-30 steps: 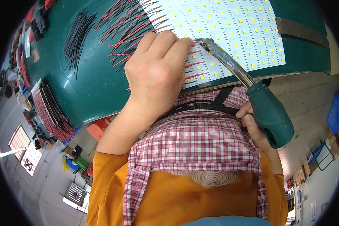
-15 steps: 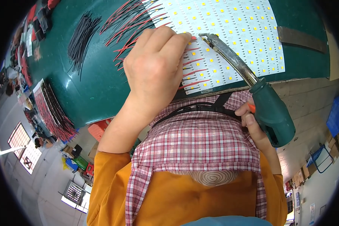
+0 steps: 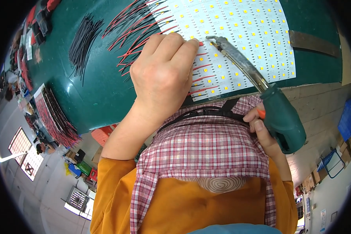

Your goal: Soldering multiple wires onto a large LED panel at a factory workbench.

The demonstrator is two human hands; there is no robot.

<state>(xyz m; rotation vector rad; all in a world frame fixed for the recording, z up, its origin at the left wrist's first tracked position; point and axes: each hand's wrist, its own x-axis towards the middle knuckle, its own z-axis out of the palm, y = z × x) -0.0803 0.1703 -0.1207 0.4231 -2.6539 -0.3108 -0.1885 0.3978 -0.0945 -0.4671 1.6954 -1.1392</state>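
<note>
A white LED circuit board (image 3: 249, 33) with rows of yellow chips lies on the green table. Red and black wires stick out along its left edge. My left hand (image 3: 163, 70) is over that edge, thumb and fingers pinched together, and the tip of a red wire (image 3: 201, 43) shows at the fingertips. A soldering iron (image 3: 282, 117) with a green handle is held in my right hand (image 3: 263, 132), partly hidden behind the handle. Its bent tip is over the board, just right of the red wire; whether they touch I cannot tell.
On the green table (image 3: 101, 93), a bundle of black wires (image 3: 84, 46) lies left of the board. A wired stack of boards (image 3: 54, 113) sits at the table's left edge. A flat brownish strip (image 3: 314, 43) lies right of the board.
The board has shifted slightly toward me. My left hand has moved a little right and nearer with it. The soldering iron is almost where it was, its tip slightly lower.
</note>
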